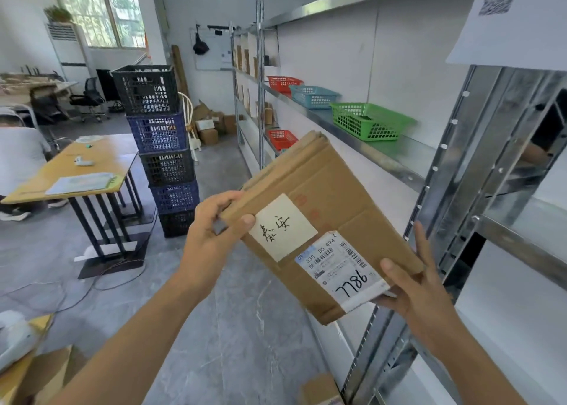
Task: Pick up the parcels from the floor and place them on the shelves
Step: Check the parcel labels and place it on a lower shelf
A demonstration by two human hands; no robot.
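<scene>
I hold a flat brown cardboard parcel [334, 196] tilted in the air, at about chest height beside the metal shelves [386, 156]. It carries a white handwritten label and a shipping label marked 7786. My left hand [211, 232] grips its near left corner, thumb on top. My right hand [414, 285] holds the near right corner at the shipping label, fingers behind the box next to a shelf upright [478, 146]. More parcels lie on the floor: a small box [319, 391] at the bottom and cardboard boxes [43, 374] at the bottom left.
Green [368, 122], blue [313, 96] and red [283, 83] baskets stand on the middle shelf. A tall stack of plastic crates [162, 146] rises to the left of the aisle. Beyond it is a wooden table [82, 165] with a seated person [18, 159]. Cables trail over the floor.
</scene>
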